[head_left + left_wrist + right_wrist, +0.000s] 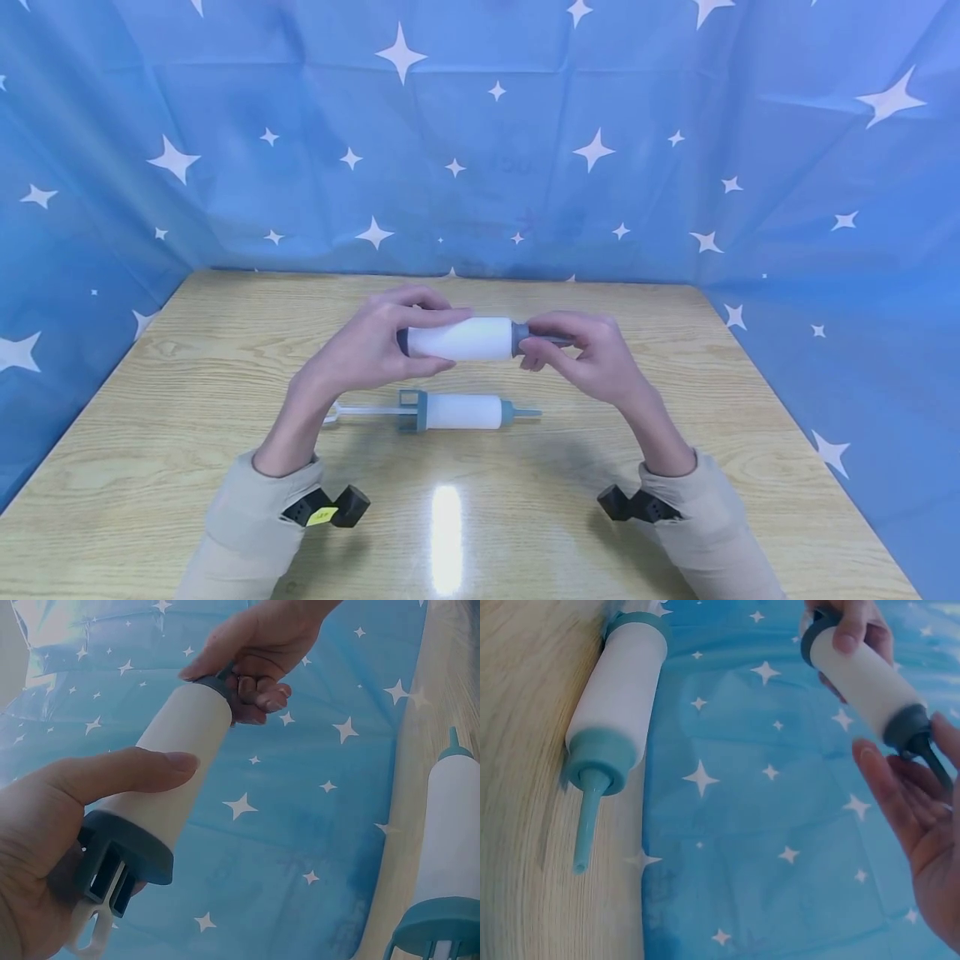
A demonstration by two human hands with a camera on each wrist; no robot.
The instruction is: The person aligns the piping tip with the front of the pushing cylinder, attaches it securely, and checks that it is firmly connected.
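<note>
Raised over the table is a large white plastic syringe (480, 340) with dark blue-grey ends, lying roughly level. My left hand (367, 342) grips its barrel near the flanged end, the thumb along its side in the left wrist view. A white plunger handle (96, 930) pokes out behind that flange. At the other end, my right hand (588, 350) holds the dark nozzle cap (906, 729) between thumb and fingers, with the thin nozzle (934, 766) running past them. A second syringe (465, 412) with teal ends lies on the table nearer me, its plunger drawn out to the left.
The wood-grain table (187, 400) fills the space under both hands. Behind it and along its sides hangs a blue curtain (480, 117) with white stars. Each sleeve carries a small black wrist camera (348, 506). A bright light reflection shows on the near tabletop.
</note>
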